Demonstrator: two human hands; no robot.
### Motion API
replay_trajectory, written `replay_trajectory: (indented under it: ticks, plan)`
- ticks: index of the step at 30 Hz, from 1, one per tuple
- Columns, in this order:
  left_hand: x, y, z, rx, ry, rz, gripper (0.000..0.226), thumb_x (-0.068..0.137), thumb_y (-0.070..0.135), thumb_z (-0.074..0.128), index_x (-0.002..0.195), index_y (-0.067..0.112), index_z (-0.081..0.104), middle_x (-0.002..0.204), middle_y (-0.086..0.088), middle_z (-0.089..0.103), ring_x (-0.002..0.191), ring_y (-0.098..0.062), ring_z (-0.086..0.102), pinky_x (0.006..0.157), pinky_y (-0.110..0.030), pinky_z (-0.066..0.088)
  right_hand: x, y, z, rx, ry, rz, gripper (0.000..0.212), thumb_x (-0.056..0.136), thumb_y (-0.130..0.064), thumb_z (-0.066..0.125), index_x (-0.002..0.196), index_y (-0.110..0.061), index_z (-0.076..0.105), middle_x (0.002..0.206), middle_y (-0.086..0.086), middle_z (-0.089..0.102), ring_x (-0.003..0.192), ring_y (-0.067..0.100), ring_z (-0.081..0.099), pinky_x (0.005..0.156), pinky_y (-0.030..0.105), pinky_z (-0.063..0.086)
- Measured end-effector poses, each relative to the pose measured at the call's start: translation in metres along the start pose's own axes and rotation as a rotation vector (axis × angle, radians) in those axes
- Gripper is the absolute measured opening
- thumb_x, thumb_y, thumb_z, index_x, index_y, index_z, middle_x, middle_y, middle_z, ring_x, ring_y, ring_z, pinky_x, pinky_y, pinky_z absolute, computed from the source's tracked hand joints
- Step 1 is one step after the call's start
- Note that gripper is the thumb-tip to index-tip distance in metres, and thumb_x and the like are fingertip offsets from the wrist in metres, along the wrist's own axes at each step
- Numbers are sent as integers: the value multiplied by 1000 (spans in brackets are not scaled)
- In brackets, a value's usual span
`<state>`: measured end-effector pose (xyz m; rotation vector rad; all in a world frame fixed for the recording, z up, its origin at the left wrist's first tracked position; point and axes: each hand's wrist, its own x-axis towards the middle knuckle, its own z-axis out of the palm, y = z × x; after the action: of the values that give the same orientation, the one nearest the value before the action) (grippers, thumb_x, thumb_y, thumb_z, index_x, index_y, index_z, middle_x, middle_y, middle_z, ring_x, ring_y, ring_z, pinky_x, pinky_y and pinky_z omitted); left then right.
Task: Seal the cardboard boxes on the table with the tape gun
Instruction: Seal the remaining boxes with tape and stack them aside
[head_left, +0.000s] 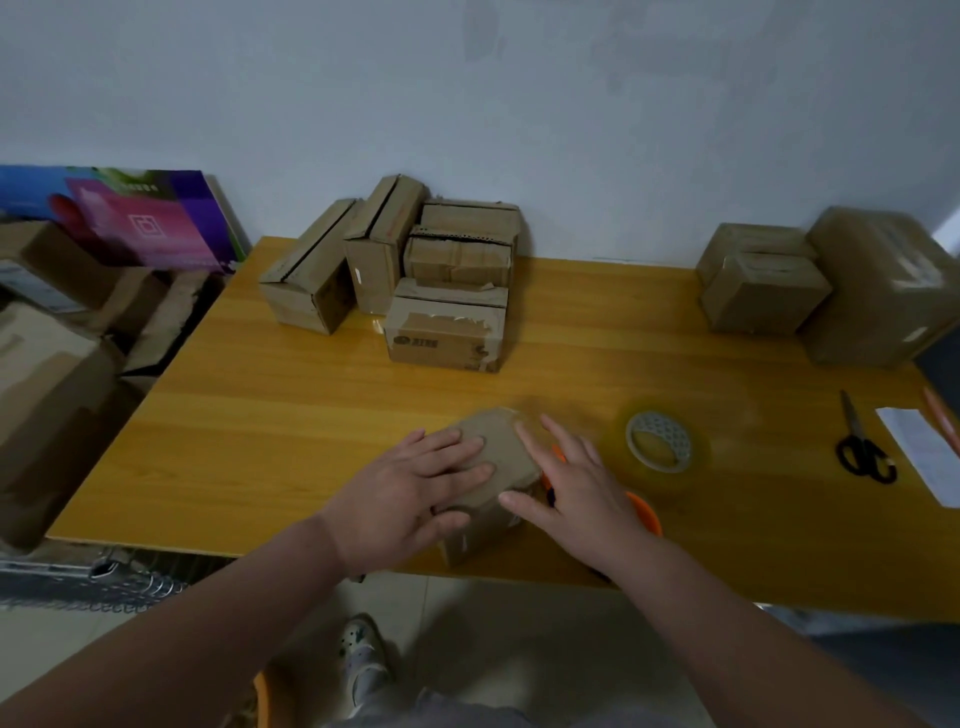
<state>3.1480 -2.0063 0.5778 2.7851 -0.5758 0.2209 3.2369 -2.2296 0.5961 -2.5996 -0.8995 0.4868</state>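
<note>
A small cardboard box (501, 447) sits near the front edge of the yellow wooden table (311, 415). My left hand (410, 488) lies flat on its top with straight fingers. My right hand (571, 483) presses its right side and top edge, fingers spread. An orange tape gun (647, 512) lies on the table behind my right hand, mostly hidden by it. A roll of clear tape (660, 441) lies flat just right of the box. Several more cardboard boxes (405, 270) are piled at the back centre.
Three taped boxes (831, 291) stand at the back right. Black scissors (862, 449) and a white paper slip (922, 452) lie at the right edge. Cardboard boxes (52, 374) and a colourful board (140, 218) fill the area left of the table.
</note>
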Motion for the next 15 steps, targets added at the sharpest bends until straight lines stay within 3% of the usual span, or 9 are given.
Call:
replay_trajectory:
  ticks: [4,9,12,15]
  plan:
    - [-1,-1,4,-13,15,5,54,97,56,31,142,28,44,150,-2,38,141,-21,25,110,-54,14,-1,-8,-2,-250,54,-51,99,81,-71,51,153,-30,-4,162,-2,-5,147,24,3,119,45,6]
    - [0,-2,5,-39,40,3,55,96,57,33,140,27,46,142,-4,39,138,-21,28,110,-53,16,0,-12,-5,-572,120,-134,105,83,-64,57,153,-18,-5,162,9,-4,148,31,7,116,54,2]
    - [0,-1,7,-47,53,0,55,96,57,33,138,26,48,140,-4,42,137,-23,32,110,-52,18,-2,-20,-3,-678,54,-195,100,90,-56,51,151,-14,-17,160,11,-17,148,32,-6,115,55,-5]
    - [-1,0,8,-39,70,-6,55,96,58,33,137,24,49,137,-6,47,137,-22,33,110,-53,19,-3,-23,-1,-640,17,-237,101,90,-54,53,151,-14,-17,160,9,-18,147,30,-11,116,53,-6]
